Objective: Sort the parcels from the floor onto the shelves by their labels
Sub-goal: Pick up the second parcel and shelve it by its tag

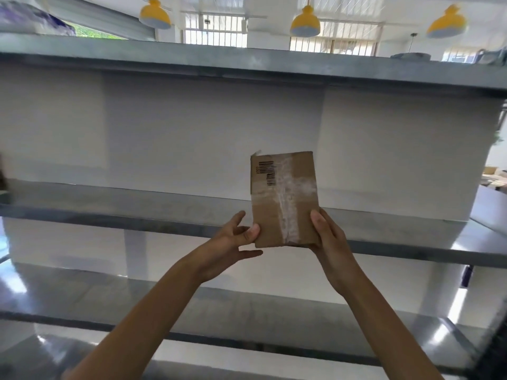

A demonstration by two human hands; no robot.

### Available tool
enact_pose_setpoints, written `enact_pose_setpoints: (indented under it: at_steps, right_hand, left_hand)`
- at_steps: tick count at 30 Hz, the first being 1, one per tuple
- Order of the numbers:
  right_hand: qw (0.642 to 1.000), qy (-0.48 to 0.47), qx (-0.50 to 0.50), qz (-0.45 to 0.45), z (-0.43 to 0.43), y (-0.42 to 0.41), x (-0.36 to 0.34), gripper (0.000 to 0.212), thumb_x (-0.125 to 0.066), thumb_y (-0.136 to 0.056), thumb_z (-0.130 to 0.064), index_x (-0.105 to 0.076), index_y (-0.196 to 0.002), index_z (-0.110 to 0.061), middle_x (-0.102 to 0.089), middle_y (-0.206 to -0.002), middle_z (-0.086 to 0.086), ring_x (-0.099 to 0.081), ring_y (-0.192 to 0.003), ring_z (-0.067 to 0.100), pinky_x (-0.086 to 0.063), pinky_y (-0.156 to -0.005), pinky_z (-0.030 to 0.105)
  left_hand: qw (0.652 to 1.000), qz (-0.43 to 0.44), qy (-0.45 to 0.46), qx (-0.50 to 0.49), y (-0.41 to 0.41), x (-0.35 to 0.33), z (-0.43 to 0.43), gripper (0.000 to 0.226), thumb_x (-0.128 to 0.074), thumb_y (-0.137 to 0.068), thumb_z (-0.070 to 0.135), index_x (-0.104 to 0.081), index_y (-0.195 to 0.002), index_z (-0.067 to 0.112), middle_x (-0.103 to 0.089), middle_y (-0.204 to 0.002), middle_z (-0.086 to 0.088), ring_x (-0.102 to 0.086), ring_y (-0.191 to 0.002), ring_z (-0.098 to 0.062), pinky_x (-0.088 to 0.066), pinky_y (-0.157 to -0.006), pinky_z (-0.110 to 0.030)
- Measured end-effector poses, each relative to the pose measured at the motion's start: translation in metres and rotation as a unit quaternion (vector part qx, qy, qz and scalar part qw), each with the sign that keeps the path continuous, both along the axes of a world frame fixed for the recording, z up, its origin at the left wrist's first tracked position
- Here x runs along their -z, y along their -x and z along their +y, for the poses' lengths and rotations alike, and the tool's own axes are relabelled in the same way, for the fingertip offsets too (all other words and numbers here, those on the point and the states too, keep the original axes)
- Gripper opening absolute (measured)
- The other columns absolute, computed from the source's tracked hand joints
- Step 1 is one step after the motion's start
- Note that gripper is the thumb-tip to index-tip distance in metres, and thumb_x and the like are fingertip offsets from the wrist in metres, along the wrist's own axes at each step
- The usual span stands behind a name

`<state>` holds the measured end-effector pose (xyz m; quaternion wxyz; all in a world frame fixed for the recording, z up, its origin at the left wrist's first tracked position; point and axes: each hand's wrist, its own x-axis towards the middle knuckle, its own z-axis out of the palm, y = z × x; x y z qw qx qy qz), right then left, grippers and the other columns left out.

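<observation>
A small flat cardboard parcel (284, 198) with clear tape and a barcode label near its top left stands upright in front of me, held up before the middle shelf (137, 212). My right hand (327, 237) grips its lower right edge, thumb on the front face. My left hand (236, 242) pinches the lower left corner with the thumb on the front, the other fingers spread behind and below. The parcel hangs above the shelf's front edge; whether it touches the shelf is not visible.
Grey metal shelving fills the view: an upper shelf (247, 61), the middle one and a lower shelf (247, 311), backed by a white wall. A wrapped bundle (33, 17) lies on the top at the far left. Yellow lamps (305, 21) hang overhead.
</observation>
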<state>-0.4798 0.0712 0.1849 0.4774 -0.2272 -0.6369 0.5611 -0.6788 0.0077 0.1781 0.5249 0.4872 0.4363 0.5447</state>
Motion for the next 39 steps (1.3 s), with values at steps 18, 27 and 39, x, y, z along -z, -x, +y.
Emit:
enact_pose_setpoints:
  at_steps: [18,27,39]
  right_hand:
    - [0.876,-0.371,0.255,-0.171,-0.009,0.010,0.016,0.057,-0.045,-0.093,-0.032,-0.024,-0.147,-0.030,-0.015,-0.157,-0.008,-0.017,-0.145,0.010,-0.026,-0.115,0.031]
    - [0.945,-0.270,0.120,-0.138,-0.020,-0.008,0.006,0.078,-0.049,-0.077,-0.064,-0.013,-0.143,-0.045,-0.008,-0.157,-0.021,-0.014,-0.146,0.006,-0.038,-0.110,0.033]
    - [0.990,-0.127,0.013,-0.062,-0.024,-0.031,0.007,0.071,-0.053,-0.091,0.000,-0.022,-0.141,-0.041,-0.040,-0.141,-0.026,-0.044,-0.122,-0.015,-0.044,-0.098,0.015]
  left_hand:
    - [0.979,0.065,-0.039,-0.188,-0.034,-0.010,0.004,0.090,-0.077,-0.060,0.042,-0.030,-0.132,0.015,-0.050,-0.122,-0.005,-0.055,-0.113,-0.021,-0.052,-0.091,-0.031]
    - [0.965,0.087,-0.113,-0.222,-0.052,-0.020,-0.008,0.056,-0.057,-0.071,0.051,-0.033,-0.113,0.022,-0.051,-0.101,0.016,-0.057,-0.090,-0.003,-0.051,-0.057,-0.009]
    - [0.957,0.014,-0.206,-0.202,-0.052,-0.017,-0.011,0.018,-0.037,-0.098,0.024,-0.052,-0.098,0.015,-0.065,-0.111,-0.004,-0.065,-0.095,-0.010,-0.055,-0.074,-0.022]
